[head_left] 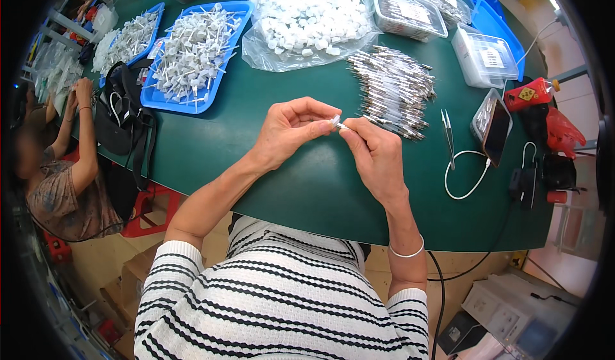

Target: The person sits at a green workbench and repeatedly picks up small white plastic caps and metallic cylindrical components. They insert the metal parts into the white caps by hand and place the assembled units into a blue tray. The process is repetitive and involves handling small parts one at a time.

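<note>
**Small white cap and thin pin meet between two hands above the green table**

Just in front of the heap of metal pins (394, 91), toward the person, both hands hang over the green table (307, 180) with their fingertips meeting. The left hand (288, 132) pinches a small white cap (335, 121) between thumb and forefinger, closed on it, the other fingers curled loosely above. The right hand (377, 155) is closed too, its thumb and forefinger gripping what looks like one thin pin, of which only a short pale tip (344, 127) shows; the rest is hidden in the fingers, so I cannot tell its full length.

The relation that counts is this: the cap lies directly to the left of the pin's tip, touching it or all but touching, and the pin's long axis appears to run roughly left to right, slightly upward toward the cap. Both hands are equally near the joint; neither has to reach.

Taking the pin heap as landmark: beyond it lies a clear bag of white caps (307, 14); left of it, well apart, a blue tray (214, 91) of white stemmed parts; just to its right, tweezers (448, 135), then a phone (496, 132) with a white cable (467, 180). Far to its left, another person (61, 161) sits at the table's edge.
</note>
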The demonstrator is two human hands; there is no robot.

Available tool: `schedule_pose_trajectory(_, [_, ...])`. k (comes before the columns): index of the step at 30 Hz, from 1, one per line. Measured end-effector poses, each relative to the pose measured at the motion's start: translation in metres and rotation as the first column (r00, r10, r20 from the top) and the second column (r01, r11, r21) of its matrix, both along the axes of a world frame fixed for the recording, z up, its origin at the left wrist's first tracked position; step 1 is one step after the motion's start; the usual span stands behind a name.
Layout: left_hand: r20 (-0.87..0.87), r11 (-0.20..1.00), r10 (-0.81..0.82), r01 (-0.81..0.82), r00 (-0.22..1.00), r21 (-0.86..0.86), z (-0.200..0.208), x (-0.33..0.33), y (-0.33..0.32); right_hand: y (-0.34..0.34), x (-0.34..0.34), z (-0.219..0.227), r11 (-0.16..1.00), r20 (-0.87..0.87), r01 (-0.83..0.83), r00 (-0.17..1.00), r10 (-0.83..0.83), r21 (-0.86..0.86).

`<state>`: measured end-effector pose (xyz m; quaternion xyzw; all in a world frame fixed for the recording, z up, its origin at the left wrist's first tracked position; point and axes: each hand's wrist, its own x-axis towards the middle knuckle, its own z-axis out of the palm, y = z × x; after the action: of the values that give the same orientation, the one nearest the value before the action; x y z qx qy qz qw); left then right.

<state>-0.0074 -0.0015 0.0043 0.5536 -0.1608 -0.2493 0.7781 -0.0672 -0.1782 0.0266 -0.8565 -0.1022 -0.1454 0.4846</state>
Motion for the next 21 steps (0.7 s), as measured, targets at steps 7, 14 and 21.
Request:
schedule_pose_trajectory(7, [-0.035,0.999,-0.021,0.02,0.999,-0.044,0.0,-0.002,0.001,0.006,-0.001,-0.002,0.999,0.015,0.04,0.999,-0.04,0.0])
schedule_pose_trajectory(14, [0.028,0.993,0.007,-0.004,1.0,-0.117,0.007,-0.007,-0.002,0.008,0.001,-0.013,0.986,0.04,0.023,0.999,-0.03,0.164])
schedule_pose_trajectory(21, [0.153,0.991,-0.002,0.022,0.988,-0.134,0.009,-0.008,-0.001,0.0,-0.002,-0.01,0.852,-0.221,-0.091,0.946,0.235,0.515])
